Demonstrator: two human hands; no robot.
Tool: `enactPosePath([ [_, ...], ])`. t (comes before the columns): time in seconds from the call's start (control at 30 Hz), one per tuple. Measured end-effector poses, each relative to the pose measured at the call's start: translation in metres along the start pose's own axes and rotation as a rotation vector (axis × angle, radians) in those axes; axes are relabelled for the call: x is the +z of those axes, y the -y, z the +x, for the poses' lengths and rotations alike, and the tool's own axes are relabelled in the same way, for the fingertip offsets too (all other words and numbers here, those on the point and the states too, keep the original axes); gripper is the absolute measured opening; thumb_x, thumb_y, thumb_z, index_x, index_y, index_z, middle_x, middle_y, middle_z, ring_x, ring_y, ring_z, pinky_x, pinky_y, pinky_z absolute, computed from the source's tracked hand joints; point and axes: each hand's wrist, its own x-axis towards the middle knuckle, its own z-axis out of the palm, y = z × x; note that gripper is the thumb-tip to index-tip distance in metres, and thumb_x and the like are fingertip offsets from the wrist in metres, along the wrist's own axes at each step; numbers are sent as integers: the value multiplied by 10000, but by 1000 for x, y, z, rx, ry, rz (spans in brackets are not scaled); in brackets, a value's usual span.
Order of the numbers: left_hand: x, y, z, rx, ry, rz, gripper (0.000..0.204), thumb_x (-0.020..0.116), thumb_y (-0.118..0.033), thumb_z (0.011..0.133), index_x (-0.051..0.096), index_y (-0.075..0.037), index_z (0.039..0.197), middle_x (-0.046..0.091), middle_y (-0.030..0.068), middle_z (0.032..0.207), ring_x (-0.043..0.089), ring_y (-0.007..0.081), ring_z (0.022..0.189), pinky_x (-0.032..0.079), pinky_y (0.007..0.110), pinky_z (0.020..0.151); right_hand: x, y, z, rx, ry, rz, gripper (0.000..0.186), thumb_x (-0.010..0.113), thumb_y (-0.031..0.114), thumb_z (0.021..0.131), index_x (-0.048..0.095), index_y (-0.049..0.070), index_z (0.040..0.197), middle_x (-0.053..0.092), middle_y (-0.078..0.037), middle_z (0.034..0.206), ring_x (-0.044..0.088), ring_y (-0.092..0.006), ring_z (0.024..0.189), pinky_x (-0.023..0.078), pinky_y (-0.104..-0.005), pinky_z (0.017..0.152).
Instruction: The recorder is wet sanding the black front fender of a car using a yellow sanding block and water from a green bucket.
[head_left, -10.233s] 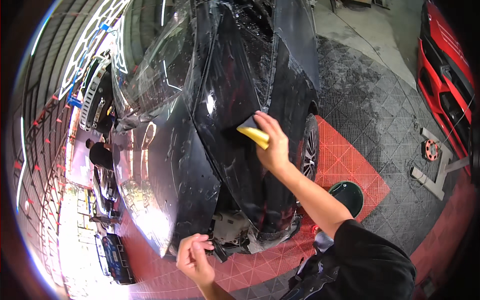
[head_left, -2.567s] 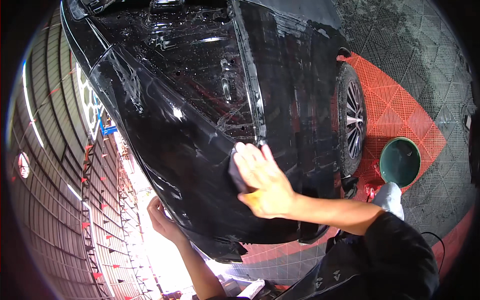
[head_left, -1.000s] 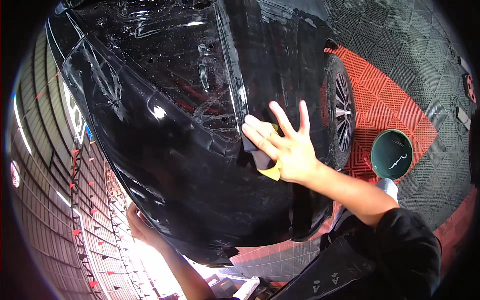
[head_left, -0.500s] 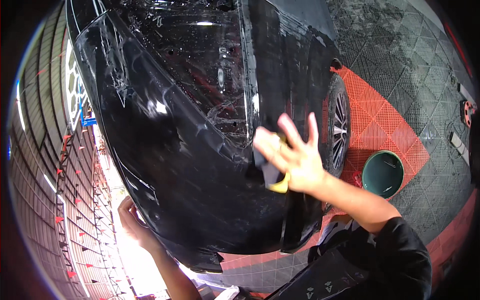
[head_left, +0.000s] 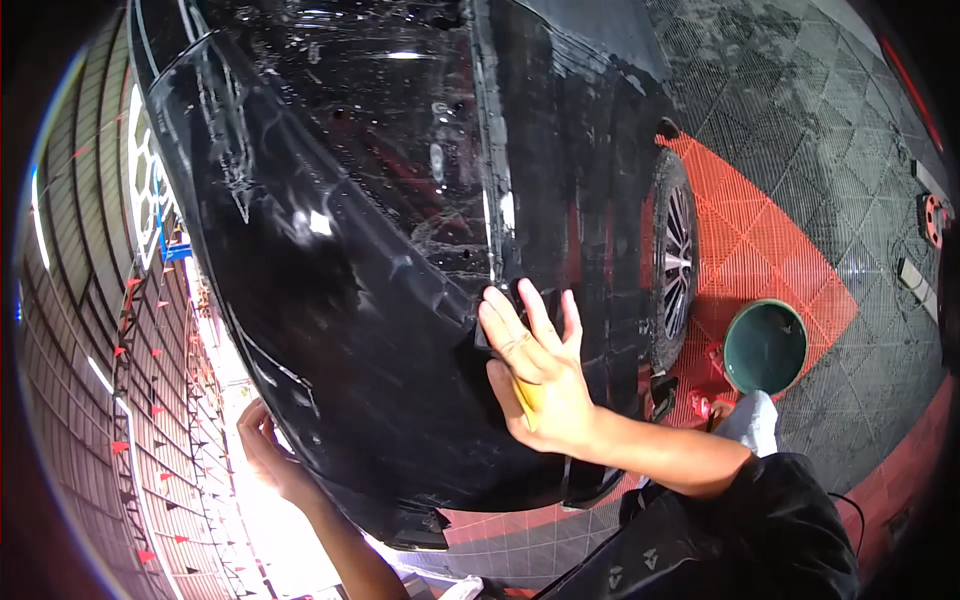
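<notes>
The glossy black body of a car [head_left: 370,400] fills the middle, with smears and drops of liquid on it. My right hand [head_left: 540,375] lies on the body beside a long narrow seam, its fingers spread. A yellow and dark pad [head_left: 527,400] is held under that palm, with only a yellow edge and a dark part showing; its kind is hard to tell. My left hand [head_left: 265,445] is by the car's left edge, fingers loosely bent and apart, with nothing visible in it. Bright light behind it washes out detail.
A spoked car wheel [head_left: 678,260] stands at the right. Beyond it a green bucket [head_left: 765,350] sits on red and grey grid floor tiles [head_left: 760,230]. A ribbed wall [head_left: 80,250] with small red flags runs along the left.
My right hand has moved down and slightly left across the car body with the pad beneath it. My left hand has stayed at the car's edge. A pale cloth-like shape has appeared below the bucket.
</notes>
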Motion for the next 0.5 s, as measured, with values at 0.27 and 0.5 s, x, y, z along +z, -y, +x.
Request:
enactPosePath([
  [0.27, 10, -11, -1, 11, -49, 15, 432, 338, -311, 1067, 640, -17, 973, 631, 58, 1021, 556, 126, 915, 438, 278, 865, 4, 3, -1, 41, -14, 40, 642, 667, 204, 868, 478, 103, 1473, 451, -88, 1539, 316, -438, 1448, 71, -720, 1115],
  [0.5, 13, -21, -7, -82, -119, 3, 410, 369, -329, 1053, 634, -41, 930, 592, 19, 913, 554, 113, 834, 456, 247, 743, -17, -28, 14, -80, -16, -251, 664, 671, 218, 790, 535, 121, 1432, 537, -48, 1473, 242, -443, 1484, -8, -714, 1135],
])
